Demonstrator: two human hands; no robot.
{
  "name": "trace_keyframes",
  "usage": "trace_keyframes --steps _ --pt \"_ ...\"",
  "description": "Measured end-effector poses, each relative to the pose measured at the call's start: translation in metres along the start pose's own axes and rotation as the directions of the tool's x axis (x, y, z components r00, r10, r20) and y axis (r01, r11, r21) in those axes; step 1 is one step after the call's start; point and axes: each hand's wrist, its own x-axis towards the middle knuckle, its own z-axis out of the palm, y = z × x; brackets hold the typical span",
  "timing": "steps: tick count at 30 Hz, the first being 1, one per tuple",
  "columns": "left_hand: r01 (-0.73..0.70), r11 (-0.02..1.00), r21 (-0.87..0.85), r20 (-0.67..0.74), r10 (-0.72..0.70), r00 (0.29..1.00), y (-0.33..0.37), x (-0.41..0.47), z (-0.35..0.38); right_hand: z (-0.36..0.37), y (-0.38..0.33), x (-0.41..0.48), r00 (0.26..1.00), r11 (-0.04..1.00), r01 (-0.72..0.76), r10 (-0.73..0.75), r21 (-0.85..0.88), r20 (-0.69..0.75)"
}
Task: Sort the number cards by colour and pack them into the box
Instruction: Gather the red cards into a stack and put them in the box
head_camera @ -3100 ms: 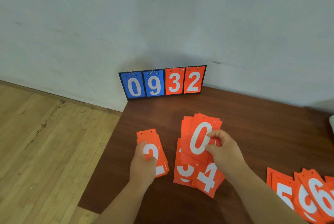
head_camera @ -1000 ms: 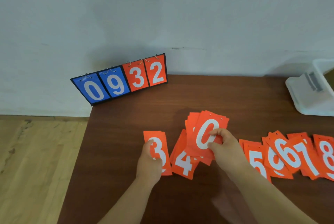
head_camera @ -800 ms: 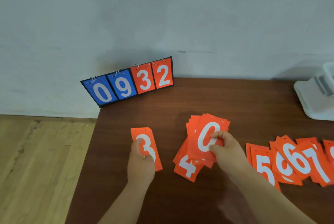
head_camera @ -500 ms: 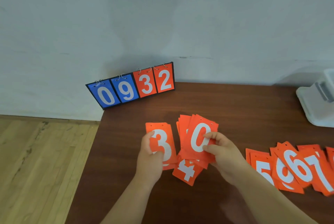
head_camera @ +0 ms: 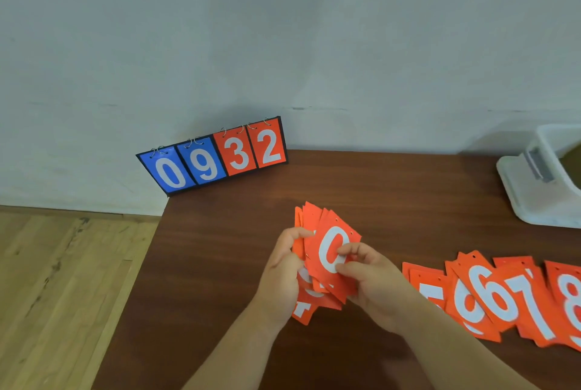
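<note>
**Orange stack held in both hands above the table**

Far left: wooden floor (head_camera: 63,289), ending at a pale wall (head_camera: 283,28).

Back left corner of the table (head_camera: 393,194): a scoreboard (head_camera: 217,157) stands against the wall. It shows blue 0 and 9, then orange 3 and 2, each card hung on metal rings.

Centre, near edge: the left hand (head_camera: 279,276) grips the left side of the stack (head_camera: 314,216), with fingers curled round its edge. The stack is all orange, fanned slightly, tilted up toward the camera and lifted off the table. Its front card is the 0 card (head_camera: 330,251).

Beneath the stack lie loose cards (head_camera: 303,311) – orange, flat on the table and mostly covered. Their numbers cannot be read with certainty.

The right hand (head_camera: 374,289) pinches the stack's right side, with the thumb across the face of the 0 card and the fingers behind.

Right of the hands: a row (head_camera: 509,298) of orange cards lies flat and overlapping. It reads 5, a 6 over another card, 7, 8 – the last cut by the frame edge.

Far right, toward the back: a white box (head_camera: 534,198) stands on the table, well apart from the hands. Its contents cannot be told.
</note>
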Motion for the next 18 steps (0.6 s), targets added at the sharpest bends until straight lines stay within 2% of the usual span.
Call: trace_keyframes --steps 4,5,7,9,11,14,18 --pt "-0.003 0.999 0.040 0.090 -0.001 0.996 0.003 0.008 0.015 -0.015 -0.006 -0.001 0.998 0.998 0.011 -0.015 0.068 0.069" --pt "0.054 0.998 0.008 0.081 -0.055 0.995 0.002 0.016 0.018 -0.019 -0.008 -0.001 0.997 0.997 0.028 -0.033 0.070 0.068" --pt "0.174 0.983 -0.053 0.012 -0.174 0.985 -0.007 0.036 0.020 -0.027 -0.013 0.000 0.996 0.995 0.094 -0.094 -0.038 0.012" --pt "0.154 0.973 0.174 -0.132 -0.132 0.982 -0.023 0.044 0.018 -0.038 -0.020 0.002 0.983 0.950 0.152 -0.174 -0.273 -0.057" --pt "0.167 0.886 0.432 -0.227 -0.072 0.971 -0.048 0.044 0.010 -0.051 -0.028 0.004 0.968 0.872 0.170 -0.234 -0.459 -0.087" --pt "0.267 0.702 0.660 -0.250 -0.129 0.960 -0.085 0.047 0.005 -0.072 -0.040 0.011 0.956 0.799 0.163 -0.272 -0.579 -0.106" --pt "0.289 0.472 0.833 -0.248 -0.148 0.957 -0.112 0.050 0.021 -0.085 -0.055 0.024 0.951 0.729 0.183 -0.300 -0.659 -0.067"
